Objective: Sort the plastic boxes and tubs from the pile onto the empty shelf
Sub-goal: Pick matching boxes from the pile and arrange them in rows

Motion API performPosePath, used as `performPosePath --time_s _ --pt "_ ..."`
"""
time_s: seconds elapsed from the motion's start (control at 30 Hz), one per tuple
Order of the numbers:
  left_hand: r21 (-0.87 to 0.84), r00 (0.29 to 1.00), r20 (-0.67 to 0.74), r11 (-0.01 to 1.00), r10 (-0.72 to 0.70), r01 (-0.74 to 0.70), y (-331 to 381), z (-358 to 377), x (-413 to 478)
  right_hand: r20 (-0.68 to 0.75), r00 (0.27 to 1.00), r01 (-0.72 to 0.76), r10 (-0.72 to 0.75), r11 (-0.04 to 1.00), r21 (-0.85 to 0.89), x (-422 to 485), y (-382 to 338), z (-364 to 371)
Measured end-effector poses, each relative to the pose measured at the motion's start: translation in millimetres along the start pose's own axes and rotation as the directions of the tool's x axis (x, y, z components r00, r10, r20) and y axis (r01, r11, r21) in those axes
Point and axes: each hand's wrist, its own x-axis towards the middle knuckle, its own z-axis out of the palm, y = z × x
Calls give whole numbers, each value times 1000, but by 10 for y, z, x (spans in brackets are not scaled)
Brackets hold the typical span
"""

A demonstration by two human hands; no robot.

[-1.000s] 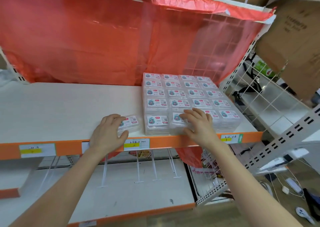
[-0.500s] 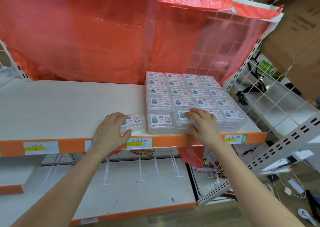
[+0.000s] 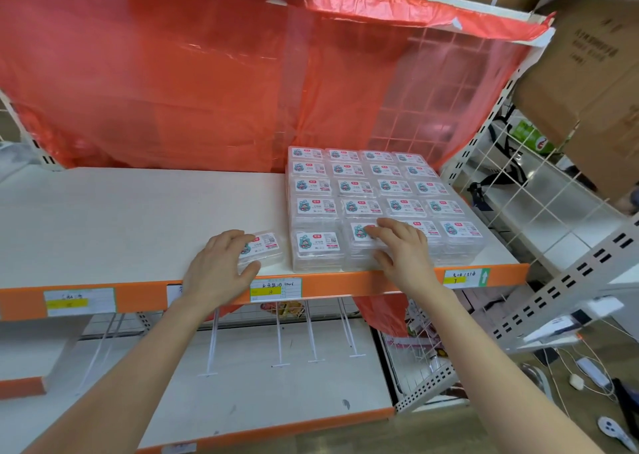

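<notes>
head cam: both hands on clear boxes at shelf front

left hand (image 3: 221, 270) gripping loose box (image 3: 268, 246): fingers arched over lid, thumb tucked vs near edge. loose box flat on shelf (image 3: 121, 218), right at front, label up, a bit skewed, just left of box block (image 3: 373, 190) w/ small gap between.

right hand (image 3: 401, 249) laid on block's front row, 2nd stack from left: fingers near straight & spread across top label, thumb down vs front wall. pressing rather than pinching, as far as visible.

box block: clear plastic, white labels w/ cartoon figure & barcode, 4 across x 5 deep, stacked several high (exact no. of layers not readable). sitting on right part of shelf, front row close to orange lip (image 3: 345, 282), back row near red plastic sheet (image 3: 173, 73) hung behind shelf.

on orange lip: paper tags w/ yellow strips & handwriting. middle tag (image 3: 275, 289) just right of left wrist, right tag (image 3: 466, 277) w/ green arrow under block's right end, left tag (image 3: 79, 301) well off to left. handwriting too small to read.

elsewhere: lower shelf (image 3: 259, 401) w/ white divider pegs (image 3: 311, 336) standing on it; white wire grid (image 3: 518, 194) at right side of unit; cardboard cartons (image 3: 587, 73) top right; cables & white power strip (image 3: 593, 372) on floor bottom right.
</notes>
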Motion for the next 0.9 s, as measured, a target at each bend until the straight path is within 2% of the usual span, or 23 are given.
performPosePath --time_s 0.13,0.27,0.33,0.5,0.7,0.8,0.9 --pt "-76 1000 16 997 10 -8 -3 -8 13 -34 999 27 -27 1000 -17 1 18 16" --pt "-318 982 -177 948 -61 2 33 -89 7 -44 999 28 -29 999 -20 0 18 26" --pt "-361 976 -218 930 -16 -65 129 -153 29 -50 998 31 -32 999 -24 -3 17 30" --pt "-334 955 -206 902 215 -275 525 -171 103 -50 999 20 -21 999 -26 -3 5 29" --pt "-316 967 -101 914 234 -254 748 139 73 -29 999 24 -25 999 -28 -6 -15 6" --pt "-272 959 -135 921 249 -277 772 192 105 -2 1000 3 -3 999 -39 4 -21 -11" --pt "-162 929 -231 930 290 -331 767 218 90 25 1000 -10 11 999 -47 -6 -29 -12"
